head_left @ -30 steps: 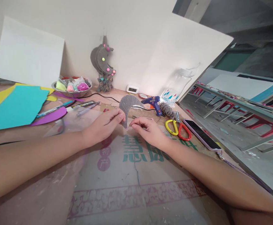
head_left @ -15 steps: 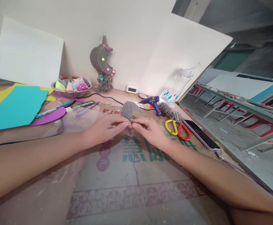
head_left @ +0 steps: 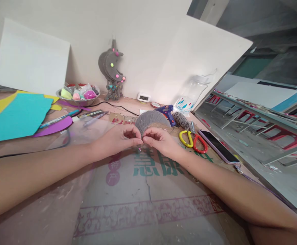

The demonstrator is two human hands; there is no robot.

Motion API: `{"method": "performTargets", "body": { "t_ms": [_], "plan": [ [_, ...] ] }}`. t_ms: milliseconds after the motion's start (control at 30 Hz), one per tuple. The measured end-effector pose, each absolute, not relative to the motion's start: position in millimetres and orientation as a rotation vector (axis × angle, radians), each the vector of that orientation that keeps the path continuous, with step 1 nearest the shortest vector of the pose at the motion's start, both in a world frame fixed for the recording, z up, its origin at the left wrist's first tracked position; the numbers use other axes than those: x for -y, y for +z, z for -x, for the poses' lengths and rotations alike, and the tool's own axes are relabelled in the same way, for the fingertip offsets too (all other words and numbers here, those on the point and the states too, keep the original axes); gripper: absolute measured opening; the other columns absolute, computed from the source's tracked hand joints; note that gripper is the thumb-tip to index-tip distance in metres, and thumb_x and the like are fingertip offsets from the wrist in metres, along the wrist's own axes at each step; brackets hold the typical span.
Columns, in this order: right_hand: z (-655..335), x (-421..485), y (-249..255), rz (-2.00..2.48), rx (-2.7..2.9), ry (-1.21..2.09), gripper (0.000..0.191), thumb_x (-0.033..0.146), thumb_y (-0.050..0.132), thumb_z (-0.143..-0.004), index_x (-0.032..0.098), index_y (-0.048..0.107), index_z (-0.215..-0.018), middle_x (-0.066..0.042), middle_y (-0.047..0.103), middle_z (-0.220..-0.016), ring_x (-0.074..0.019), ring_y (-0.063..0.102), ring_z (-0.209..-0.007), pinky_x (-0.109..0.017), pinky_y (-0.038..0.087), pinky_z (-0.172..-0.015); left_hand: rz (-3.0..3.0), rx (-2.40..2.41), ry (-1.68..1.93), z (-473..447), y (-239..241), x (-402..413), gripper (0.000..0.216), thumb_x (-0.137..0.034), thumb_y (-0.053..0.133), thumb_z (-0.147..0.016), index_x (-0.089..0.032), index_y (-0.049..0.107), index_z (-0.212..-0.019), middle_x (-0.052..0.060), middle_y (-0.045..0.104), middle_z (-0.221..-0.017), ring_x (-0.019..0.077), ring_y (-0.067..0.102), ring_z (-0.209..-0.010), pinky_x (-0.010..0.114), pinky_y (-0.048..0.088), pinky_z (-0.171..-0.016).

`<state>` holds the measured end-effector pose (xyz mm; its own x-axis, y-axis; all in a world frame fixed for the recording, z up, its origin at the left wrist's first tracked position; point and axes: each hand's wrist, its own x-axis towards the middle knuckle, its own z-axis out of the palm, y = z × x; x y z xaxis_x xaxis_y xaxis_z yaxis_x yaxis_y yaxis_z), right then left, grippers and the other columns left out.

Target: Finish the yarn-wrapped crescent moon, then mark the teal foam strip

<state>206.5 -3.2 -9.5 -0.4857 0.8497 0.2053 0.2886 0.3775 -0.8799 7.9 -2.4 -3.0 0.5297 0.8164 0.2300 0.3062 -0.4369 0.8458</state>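
Observation:
A curved piece wrapped in grey yarn (head_left: 150, 119), crescent-like in outline, stands above the cardboard and arches to the right. My left hand (head_left: 119, 139) pinches its lower tip between thumb and fingers. Against it, my right hand (head_left: 161, 141) is closed in a pinch at the same tip; the fingertips of both hands nearly meet there. A small pink bit shows just below the left fingertips. What lies between the fingertips is largely hidden.
Behind the hands lie a blue glue gun (head_left: 167, 114), grey yarn (head_left: 181, 119), scissors (head_left: 200, 143) and a phone (head_left: 218, 146). A bowl of clay packets (head_left: 78, 98) and coloured sheets (head_left: 18, 117) are at left. A decorated grey moon (head_left: 110, 66) rests against the wall.
The yarn-wrapped piece has turned, so its arch now shows wider and reaches further right, partly covering the glue gun. Both hands stay pinched at its tip, almost in place.

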Motion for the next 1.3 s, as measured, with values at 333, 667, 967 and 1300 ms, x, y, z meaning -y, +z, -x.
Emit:
{"method": "performTargets", "body": {
  "t_ms": [333, 667, 967, 1300],
  "plan": [
    [-203.9, 16.8, -4.0, 0.780, 2.215, 0.283, 0.008, 0.022, 0.051, -0.090, 0.020, 0.058, -0.088, -0.007, 0.053, -0.101, -0.0160, 0.053, -0.090, -0.030, 0.046, -0.073, -1.983, -0.720, 0.888, -4.3, -11.8, -3.8, 0.015, -0.034, 0.052, -0.087, -0.020, 0.050, -0.092, -0.001, 0.061, -0.083, 0.0145, 0.059, -0.080, 0.028, 0.046, -0.073],
    [-206.0, 16.2, -8.6, 0.785, 2.364, 0.157, 0.006, 0.021, 0.050, -0.089, 0.019, 0.056, -0.092, -0.008, 0.048, -0.101, -0.0175, 0.051, -0.094, -0.033, 0.046, -0.081, -2.069, -0.919, 0.825, -3.6, -5.7, -3.9, 0.027, -0.044, 0.053, -0.083, -0.019, 0.054, -0.073, -0.004, 0.056, -0.068, 0.0126, 0.053, -0.065, 0.024, 0.041, -0.059],
    [-205.5, 16.0, -7.1, 0.995, 2.308, 0.270, 0.017, 0.035, 0.052, -0.089, 0.019, 0.054, -0.095, -0.006, 0.060, -0.091, -0.0177, 0.056, -0.083, -0.033, 0.043, -0.078, -2.009, -1.231, 0.914, -5.2, 2.0, 0.8, 0.036, -0.046, 0.043, -0.088, -0.021, 0.051, -0.064, -0.001, 0.064, -0.062, 0.0156, 0.057, -0.060, 0.028, 0.042, -0.060],
    [-205.3, 12.6, -5.6, 0.946, 2.400, 0.160, 0.016, 0.024, 0.049, -0.091, 0.019, 0.061, -0.081, -0.001, 0.063, -0.072, -0.0140, 0.053, -0.069, -0.029, 0.037, -0.071, -1.995, -1.332, 1.027, -2.1, -1.8, -6.0, 0.029, -0.046, 0.050, -0.085, -0.021, 0.048, -0.070, 0.002, 0.067, -0.072, 0.0189, 0.060, -0.074, 0.029, 0.043, -0.065]
  ]
}}
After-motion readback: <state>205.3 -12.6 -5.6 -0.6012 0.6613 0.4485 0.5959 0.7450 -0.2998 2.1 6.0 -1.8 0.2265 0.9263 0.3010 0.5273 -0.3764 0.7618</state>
